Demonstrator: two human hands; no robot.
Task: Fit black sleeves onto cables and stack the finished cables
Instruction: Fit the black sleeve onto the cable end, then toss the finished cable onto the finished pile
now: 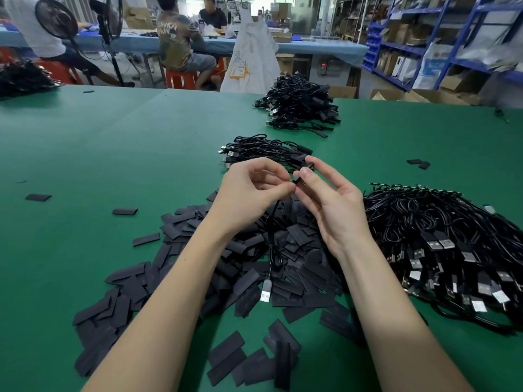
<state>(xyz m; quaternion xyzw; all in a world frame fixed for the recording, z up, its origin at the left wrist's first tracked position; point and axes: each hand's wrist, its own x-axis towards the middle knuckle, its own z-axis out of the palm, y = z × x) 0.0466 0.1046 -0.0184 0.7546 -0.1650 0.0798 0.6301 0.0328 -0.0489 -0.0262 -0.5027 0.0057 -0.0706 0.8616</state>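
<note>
Left hand (254,185) pinches cable (273,244); its plug (266,291) marking seems unreadable.

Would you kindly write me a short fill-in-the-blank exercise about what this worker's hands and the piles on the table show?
1. The left hand and right hand work on one cable whose USB plug hangs over the pile of loose ____.
2. The table is covered in ____ cloth.
3. The unsleeved cable bundle lies on the worker's ____ side.

Missing words: sleeves; green; right
</note>
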